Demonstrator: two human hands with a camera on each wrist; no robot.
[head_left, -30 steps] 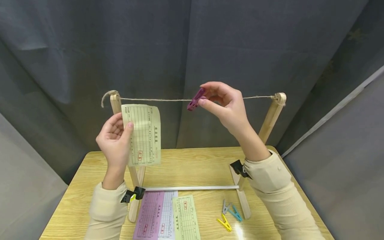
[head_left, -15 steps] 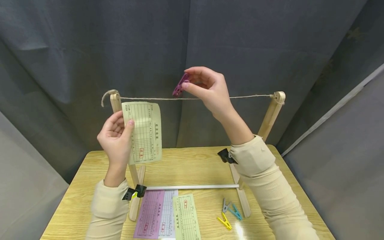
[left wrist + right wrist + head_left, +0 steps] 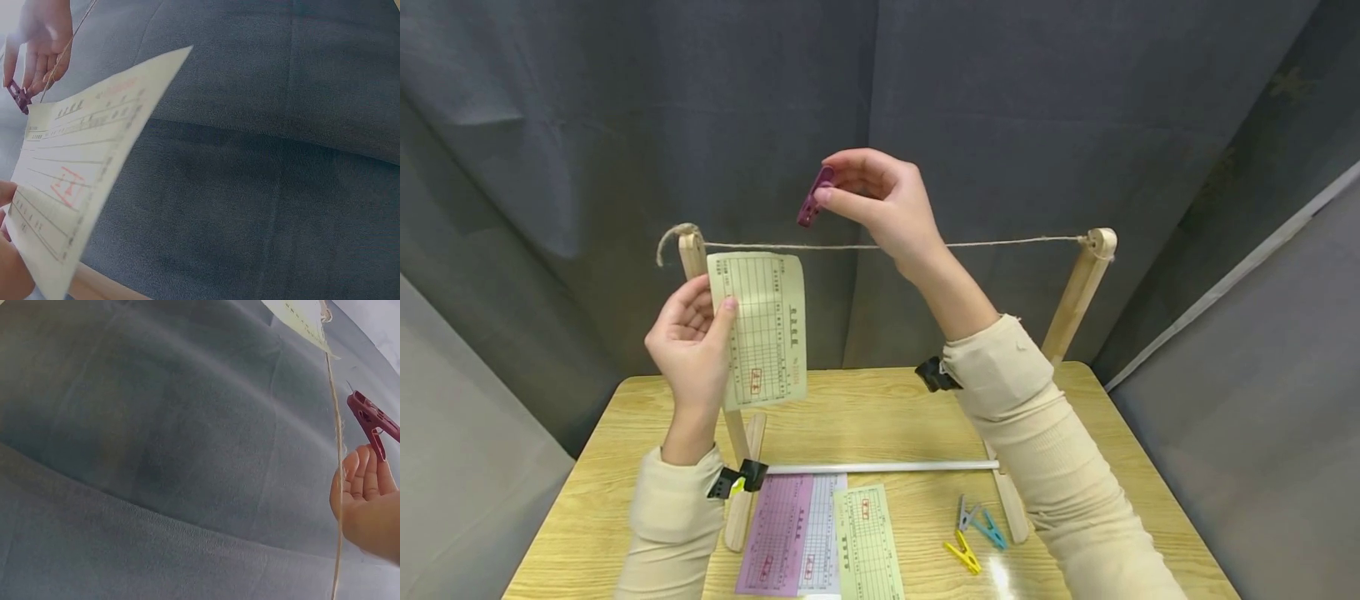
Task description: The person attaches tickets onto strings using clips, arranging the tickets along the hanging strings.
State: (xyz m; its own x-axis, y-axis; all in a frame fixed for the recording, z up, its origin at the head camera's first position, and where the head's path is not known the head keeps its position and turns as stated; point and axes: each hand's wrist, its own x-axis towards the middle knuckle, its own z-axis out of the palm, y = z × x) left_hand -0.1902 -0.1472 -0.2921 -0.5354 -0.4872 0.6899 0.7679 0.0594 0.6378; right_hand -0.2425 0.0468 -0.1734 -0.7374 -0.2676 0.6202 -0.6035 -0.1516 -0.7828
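My left hand (image 3: 692,342) pinches a pale green printed slip (image 3: 767,333) by its left edge, thumb in front. The slip hangs upright near the left post, its top edge just below the twine line (image 3: 917,246). In my right hand (image 3: 887,200) a purple clothespin (image 3: 815,197) is pinched between thumb and fingers, above the line and up to the right of the slip. The right wrist view shows the clothespin (image 3: 370,419) beside the twine (image 3: 337,444), its jaw end pointing toward the slip (image 3: 300,322). Part of the twine is hidden behind my right hand.
Wooden posts (image 3: 1075,300) hold the twine, with a white rod (image 3: 880,467) low between them. On the table (image 3: 880,408) lie a purple slip (image 3: 778,533), a bluish-white slip (image 3: 823,533) and another green slip (image 3: 868,542). Yellow (image 3: 962,552), grey (image 3: 964,514) and blue clothespins (image 3: 990,530) lie at right.
My right hand has carried the purple clothespin left and upward, from in front of the twine to above it. The left hand and its slip have risen slightly.
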